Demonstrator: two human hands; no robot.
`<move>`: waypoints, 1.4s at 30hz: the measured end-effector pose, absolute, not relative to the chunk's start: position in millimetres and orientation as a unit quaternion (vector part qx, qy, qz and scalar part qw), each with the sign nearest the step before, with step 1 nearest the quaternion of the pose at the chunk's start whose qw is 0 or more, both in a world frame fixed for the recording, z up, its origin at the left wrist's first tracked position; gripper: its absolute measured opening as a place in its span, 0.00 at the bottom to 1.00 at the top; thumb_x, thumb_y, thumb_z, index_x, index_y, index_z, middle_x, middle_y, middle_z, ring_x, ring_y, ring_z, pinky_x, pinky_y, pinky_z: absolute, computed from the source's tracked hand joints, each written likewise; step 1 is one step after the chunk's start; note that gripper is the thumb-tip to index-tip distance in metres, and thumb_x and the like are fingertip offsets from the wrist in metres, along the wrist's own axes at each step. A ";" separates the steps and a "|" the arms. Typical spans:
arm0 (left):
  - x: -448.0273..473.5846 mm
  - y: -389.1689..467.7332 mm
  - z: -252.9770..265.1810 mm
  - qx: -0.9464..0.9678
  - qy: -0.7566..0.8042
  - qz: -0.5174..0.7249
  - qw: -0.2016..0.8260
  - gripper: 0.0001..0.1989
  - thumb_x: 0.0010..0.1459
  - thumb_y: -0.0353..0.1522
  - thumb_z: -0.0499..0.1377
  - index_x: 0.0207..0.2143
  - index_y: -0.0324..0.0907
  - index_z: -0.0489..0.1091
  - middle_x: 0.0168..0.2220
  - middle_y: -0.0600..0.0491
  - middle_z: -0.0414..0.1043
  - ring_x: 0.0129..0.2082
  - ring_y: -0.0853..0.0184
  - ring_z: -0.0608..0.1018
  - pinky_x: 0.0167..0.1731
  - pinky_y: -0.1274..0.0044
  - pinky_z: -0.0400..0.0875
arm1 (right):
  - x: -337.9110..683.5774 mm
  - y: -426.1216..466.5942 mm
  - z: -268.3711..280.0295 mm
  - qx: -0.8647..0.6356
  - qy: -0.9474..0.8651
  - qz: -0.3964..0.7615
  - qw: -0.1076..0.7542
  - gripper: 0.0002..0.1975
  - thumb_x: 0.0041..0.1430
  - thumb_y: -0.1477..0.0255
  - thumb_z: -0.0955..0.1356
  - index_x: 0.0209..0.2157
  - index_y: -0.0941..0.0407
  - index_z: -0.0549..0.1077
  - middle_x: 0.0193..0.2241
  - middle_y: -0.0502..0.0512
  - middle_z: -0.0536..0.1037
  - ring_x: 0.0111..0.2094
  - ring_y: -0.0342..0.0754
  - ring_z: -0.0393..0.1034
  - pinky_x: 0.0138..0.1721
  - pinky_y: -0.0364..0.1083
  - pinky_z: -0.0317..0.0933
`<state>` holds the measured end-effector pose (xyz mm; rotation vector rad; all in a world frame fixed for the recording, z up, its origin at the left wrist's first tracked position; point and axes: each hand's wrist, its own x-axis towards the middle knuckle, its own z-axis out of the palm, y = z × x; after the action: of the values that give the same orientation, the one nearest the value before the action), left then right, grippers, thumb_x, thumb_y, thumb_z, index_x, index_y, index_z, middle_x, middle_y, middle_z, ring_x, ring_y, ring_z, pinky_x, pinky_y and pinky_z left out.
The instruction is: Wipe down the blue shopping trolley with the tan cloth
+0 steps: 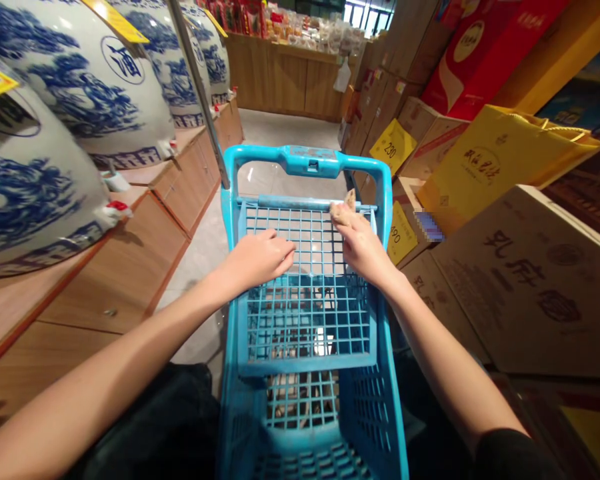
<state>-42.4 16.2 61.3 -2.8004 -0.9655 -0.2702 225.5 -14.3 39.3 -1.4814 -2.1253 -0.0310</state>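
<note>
A blue plastic shopping cart stands upright in front of me, its handle at the far end. Below the handle, a blue grid panel spans the frame, and the basket shows through its holes. My right hand is closed on a crumpled beige cloth, pressed against the bar at the grid's top right corner. My left hand is over the left part of the grid, fingers curled into a loose fist with nothing visible in it. Whether it touches the grid I cannot tell.
Large blue-and-white jars stand on a wooden cabinet at left, behind a metal pole. Cardboard boxes, a yellow gift bag and price cards crowd the right side. A wooden counter with packaged goods is ahead.
</note>
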 end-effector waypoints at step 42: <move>-41.7 16.1 64.3 -0.939 -0.321 -0.056 0.111 0.17 0.74 0.33 0.52 0.44 0.41 0.82 0.34 0.46 0.83 0.41 0.57 0.80 0.26 0.75 0.62 | 239.6 -10.2 35.7 -0.552 -0.775 -0.043 0.304 0.34 0.63 0.86 0.59 0.67 0.57 0.72 0.75 0.60 0.62 0.78 0.56 0.51 0.76 0.64 0.55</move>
<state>-41.7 16.1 64.3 -2.7579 -0.9431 -0.1633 239.6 -10.2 35.7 -1.4633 -2.0530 -0.1131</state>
